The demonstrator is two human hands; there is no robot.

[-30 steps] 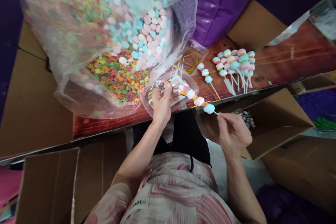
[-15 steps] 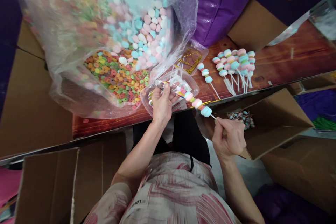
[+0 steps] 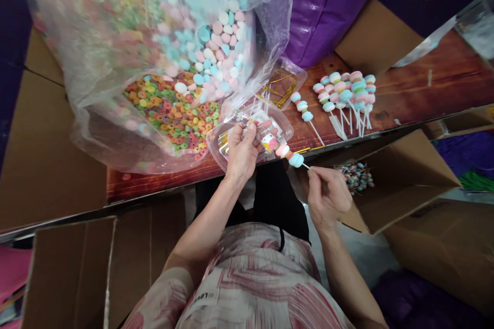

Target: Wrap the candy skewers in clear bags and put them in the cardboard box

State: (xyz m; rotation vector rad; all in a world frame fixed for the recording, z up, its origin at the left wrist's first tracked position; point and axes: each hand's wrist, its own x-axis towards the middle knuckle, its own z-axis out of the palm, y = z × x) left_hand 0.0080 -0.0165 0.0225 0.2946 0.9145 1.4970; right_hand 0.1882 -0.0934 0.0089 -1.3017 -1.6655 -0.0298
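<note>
My right hand (image 3: pixel 328 195) pinches the white stick of a marshmallow skewer (image 3: pixel 295 159), with pink and blue marshmallows on it. My left hand (image 3: pixel 243 149) is closed on a small clear printed bag (image 3: pixel 269 141), and the skewer's top end is inside the bag. Under my left hand are a clear plastic tub (image 3: pixel 218 149) and another tub with gold twist ties (image 3: pixel 283 90). A finished-looking skewer (image 3: pixel 303 108) lies on the table to the right. Beyond it is a bunch of similar skewers (image 3: pixel 347 90).
A large clear bag (image 3: pixel 270 36) holds marshmallows (image 3: pixel 222 36) and ring-shaped candies (image 3: pixel 173 118) on the wooden table (image 3: pixel 409 82). An open cardboard box (image 3: pixel 409 180) with wrapped skewers (image 3: pixel 357 177) stands below the table's right edge. A purple bag (image 3: pixel 320 5) is behind.
My right hand has moved left, pushing the skewer further into the clear bag. More of the marshmallows are now covered by the bag in my left hand.
</note>
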